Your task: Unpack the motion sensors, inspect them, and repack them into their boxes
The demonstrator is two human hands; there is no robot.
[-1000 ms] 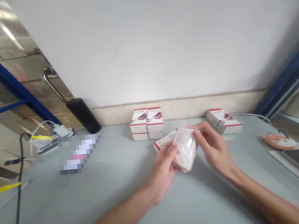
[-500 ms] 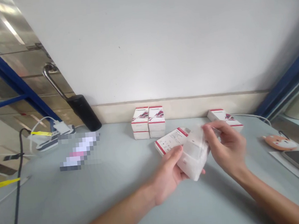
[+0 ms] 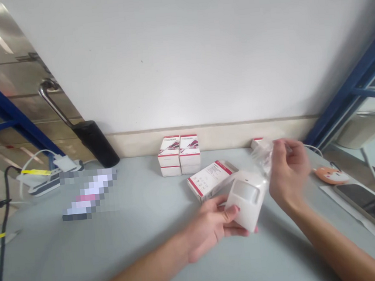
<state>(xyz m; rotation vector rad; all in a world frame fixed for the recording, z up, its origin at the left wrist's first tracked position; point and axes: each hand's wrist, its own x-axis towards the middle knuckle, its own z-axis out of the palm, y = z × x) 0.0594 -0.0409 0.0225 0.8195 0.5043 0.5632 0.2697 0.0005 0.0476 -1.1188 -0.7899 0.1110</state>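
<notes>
A white motion sensor (image 3: 245,205) with a curved, translucent window near its top is gripped in my left hand (image 3: 211,223), thumb across its front. My right hand (image 3: 290,171) is closed on a clear plastic bag (image 3: 263,155), which hangs crumpled beside the sensor's upper right corner. Whether the bag still touches the sensor, I cannot tell. Just behind my left hand lies a white and red carton (image 3: 210,178), flat on the grey table (image 3: 143,232).
Several small white and red boxes (image 3: 179,155) stand stacked by the wall. Another box (image 3: 256,142) is partly hidden behind the bag. A black cylinder (image 3: 97,142), a power strip (image 3: 56,178) and a pixelated object (image 3: 90,195) are at left. An orange animal-face item (image 3: 331,175) and a phone (image 3: 370,207) lie right.
The plastic bag has come off the front of the motion sensor and moved up and right with my right hand. My left hand keeps the sensor, now uncovered. The view has shifted slightly.
</notes>
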